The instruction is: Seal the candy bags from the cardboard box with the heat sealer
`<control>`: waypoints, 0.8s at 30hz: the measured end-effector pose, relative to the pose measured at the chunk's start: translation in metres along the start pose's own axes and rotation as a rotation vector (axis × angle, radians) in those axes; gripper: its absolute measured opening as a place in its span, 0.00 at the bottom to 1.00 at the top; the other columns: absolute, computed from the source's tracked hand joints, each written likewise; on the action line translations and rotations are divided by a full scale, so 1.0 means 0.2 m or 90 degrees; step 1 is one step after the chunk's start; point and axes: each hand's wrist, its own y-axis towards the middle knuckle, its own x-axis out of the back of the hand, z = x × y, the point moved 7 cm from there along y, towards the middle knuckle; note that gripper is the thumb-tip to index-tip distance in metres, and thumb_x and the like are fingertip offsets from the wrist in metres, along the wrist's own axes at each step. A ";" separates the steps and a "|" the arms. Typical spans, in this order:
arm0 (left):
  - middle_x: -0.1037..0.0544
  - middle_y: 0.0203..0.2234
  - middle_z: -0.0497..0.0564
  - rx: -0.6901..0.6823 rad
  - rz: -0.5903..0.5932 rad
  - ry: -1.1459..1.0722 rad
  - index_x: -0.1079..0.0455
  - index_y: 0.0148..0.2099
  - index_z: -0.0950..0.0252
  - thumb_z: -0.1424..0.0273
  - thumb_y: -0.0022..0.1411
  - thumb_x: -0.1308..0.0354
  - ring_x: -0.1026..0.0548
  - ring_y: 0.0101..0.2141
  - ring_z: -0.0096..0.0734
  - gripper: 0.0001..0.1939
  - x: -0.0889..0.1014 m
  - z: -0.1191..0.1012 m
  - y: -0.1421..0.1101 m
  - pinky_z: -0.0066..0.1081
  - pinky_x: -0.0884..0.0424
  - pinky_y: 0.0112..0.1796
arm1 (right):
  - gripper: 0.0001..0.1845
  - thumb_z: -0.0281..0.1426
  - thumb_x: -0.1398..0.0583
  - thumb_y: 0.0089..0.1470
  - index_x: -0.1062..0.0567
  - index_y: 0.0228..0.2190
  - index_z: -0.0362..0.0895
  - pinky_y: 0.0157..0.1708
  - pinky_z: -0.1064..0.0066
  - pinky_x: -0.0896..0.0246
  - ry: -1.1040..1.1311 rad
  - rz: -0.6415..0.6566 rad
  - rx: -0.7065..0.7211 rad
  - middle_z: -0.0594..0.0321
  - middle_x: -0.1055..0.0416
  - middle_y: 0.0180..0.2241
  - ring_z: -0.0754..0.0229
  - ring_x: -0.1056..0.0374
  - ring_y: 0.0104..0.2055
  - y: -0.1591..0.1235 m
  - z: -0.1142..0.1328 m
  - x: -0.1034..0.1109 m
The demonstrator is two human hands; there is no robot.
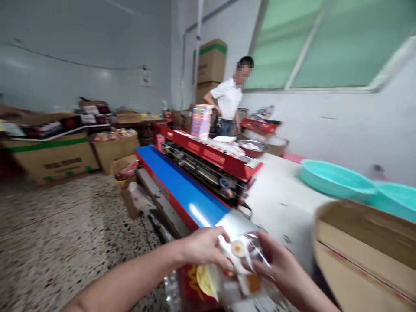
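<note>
In the head view, a clear plastic bag (256, 250) is between my two hands at the near end of the red sealing machine (211, 156). In it or against it sits a small round white piece with an orange-yellow centre (238, 248), like a fried egg; blur hides which. My left hand (206, 247) curls its thumb and fingers around the left side of the bag. On the other side, my right hand (277, 260) grips the bag's clear film. Just ahead runs the machine's blue belt (185, 184), ending in a shiny metal plate (238, 221).
An open cardboard box (367, 260) stands close on my right, with turquoise basins (334, 180) behind it on the white table (279, 190). Below my hands lies red and yellow packaging (198, 281). Beyond the machine stands a person in a white shirt (227, 99). Filled cartons (55, 160) line the left.
</note>
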 end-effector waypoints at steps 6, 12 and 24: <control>0.25 0.38 0.53 -0.003 0.172 -0.215 0.41 0.56 0.66 0.76 0.41 0.31 0.27 0.35 0.30 0.39 -0.06 -0.05 -0.07 0.27 0.33 0.36 | 0.28 0.31 0.33 0.36 0.33 0.42 0.43 0.25 0.74 0.41 0.074 -0.018 -0.037 0.65 0.35 0.33 0.66 0.40 0.27 -0.03 0.09 0.03; 0.24 0.39 0.57 0.009 0.130 -0.249 0.38 0.53 0.70 0.73 0.46 0.34 0.26 0.37 0.35 0.31 -0.06 -0.05 -0.06 0.31 0.32 0.39 | 0.27 0.28 0.33 0.35 0.33 0.40 0.42 0.22 0.76 0.45 0.118 -0.011 -0.052 0.66 0.36 0.32 0.68 0.41 0.26 -0.05 0.10 0.04; 0.24 0.34 0.55 0.010 0.055 -0.260 0.33 0.50 0.71 0.58 0.53 0.37 0.27 0.31 0.27 0.27 0.01 -0.05 -0.04 0.25 0.34 0.33 | 0.24 0.28 0.34 0.32 0.32 0.36 0.40 0.25 0.73 0.44 0.134 -0.010 -0.048 0.64 0.34 0.31 0.65 0.39 0.27 -0.01 0.12 0.09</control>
